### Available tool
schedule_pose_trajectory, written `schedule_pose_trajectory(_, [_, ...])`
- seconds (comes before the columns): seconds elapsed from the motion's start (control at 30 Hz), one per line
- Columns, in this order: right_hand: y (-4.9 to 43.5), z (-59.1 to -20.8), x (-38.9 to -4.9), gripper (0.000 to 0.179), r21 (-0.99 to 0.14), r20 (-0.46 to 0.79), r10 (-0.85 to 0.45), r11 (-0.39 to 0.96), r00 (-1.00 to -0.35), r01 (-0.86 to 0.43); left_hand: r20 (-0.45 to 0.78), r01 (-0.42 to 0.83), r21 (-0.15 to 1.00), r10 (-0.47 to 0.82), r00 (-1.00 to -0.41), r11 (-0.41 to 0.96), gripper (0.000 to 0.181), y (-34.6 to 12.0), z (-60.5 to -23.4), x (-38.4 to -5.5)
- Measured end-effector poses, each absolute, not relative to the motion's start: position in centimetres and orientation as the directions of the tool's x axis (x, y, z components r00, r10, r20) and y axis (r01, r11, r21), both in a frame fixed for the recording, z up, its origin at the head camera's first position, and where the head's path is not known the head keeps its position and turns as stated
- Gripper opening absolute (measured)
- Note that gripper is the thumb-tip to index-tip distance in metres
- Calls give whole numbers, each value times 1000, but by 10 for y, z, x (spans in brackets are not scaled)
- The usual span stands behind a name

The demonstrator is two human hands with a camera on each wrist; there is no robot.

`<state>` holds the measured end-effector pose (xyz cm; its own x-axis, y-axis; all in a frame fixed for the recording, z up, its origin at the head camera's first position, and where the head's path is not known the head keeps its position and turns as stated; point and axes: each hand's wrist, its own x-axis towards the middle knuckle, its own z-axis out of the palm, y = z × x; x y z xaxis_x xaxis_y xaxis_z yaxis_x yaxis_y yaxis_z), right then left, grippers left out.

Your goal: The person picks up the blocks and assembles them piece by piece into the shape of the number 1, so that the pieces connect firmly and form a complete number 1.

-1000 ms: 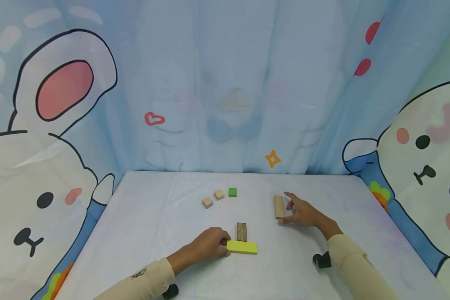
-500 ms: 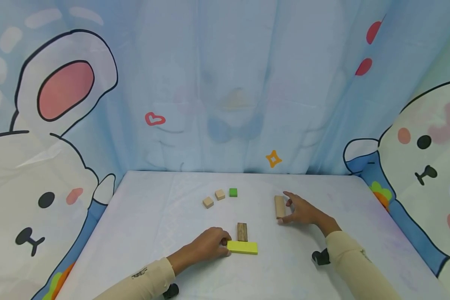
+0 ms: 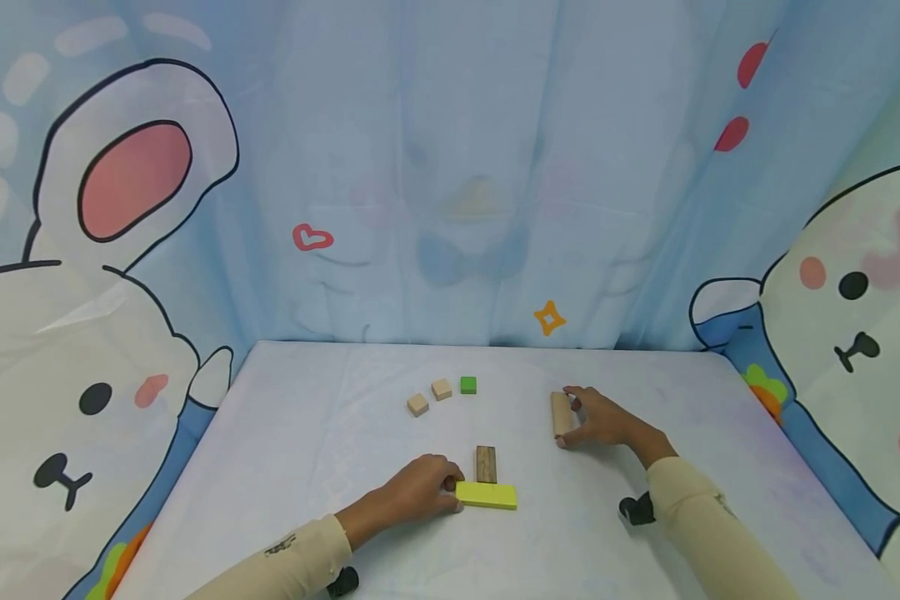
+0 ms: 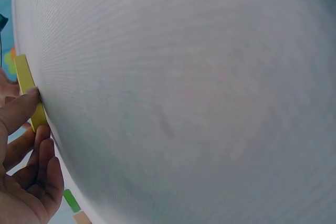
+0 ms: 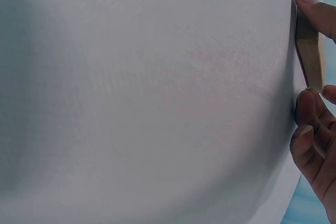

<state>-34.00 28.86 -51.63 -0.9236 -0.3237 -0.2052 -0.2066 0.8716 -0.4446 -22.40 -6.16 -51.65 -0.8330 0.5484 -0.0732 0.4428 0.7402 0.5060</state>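
My left hand (image 3: 418, 490) pinches the left end of a flat yellow block (image 3: 487, 495) between thumb and fingers. The same yellow block (image 4: 26, 80) shows at the left edge of the left wrist view. A dark brown wooden block (image 3: 486, 464) lies just behind it, pointing away from me. Farther right, my right hand (image 3: 607, 419) spans a pale wooden block (image 3: 561, 415) lengthwise, thumb at its near end and index finger at its far end. The right wrist view shows this wooden block (image 5: 308, 51) between thumb and fingertips, close to the table.
Two small pale wooden cubes (image 3: 417, 405) and a green cube (image 3: 468, 385) sit toward the back of the white-covered table (image 3: 330, 433). Behind the table hangs a blue printed curtain (image 3: 450, 167).
My right index finger has come in to the far end of the pale wooden block, narrowing the grip. The left hand and the yellow block stay put; the head view shifts slightly.
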Motion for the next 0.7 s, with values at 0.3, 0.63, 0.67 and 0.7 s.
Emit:
schedule_pose_trajectory(0.3, [288, -514, -341, 112, -448, -218, -329, 870, -919, -205, -80, 438, 500, 544, -836, 747, 33, -61, -516, -225])
schedule_pose_trajectory(0.63, [289, -513, -342, 106, -465, -215, -338, 860, -916, -208, -72, 442, 501, 545, -836, 744, 32, -60, -518, -226])
schedule_pose_trajectory(0.67, [289, -513, -342, 106, -468, -215, -337, 859, -916, -206, -75, 440, 502, 544, -836, 745, 32, -60, -518, -226])
schedule_pose_trajectory(0.7, [289, -513, -342, 106, -472, -217, -338, 858, -916, -205, -76, 439, 501, 543, -836, 746, 32, -60, -519, -226])
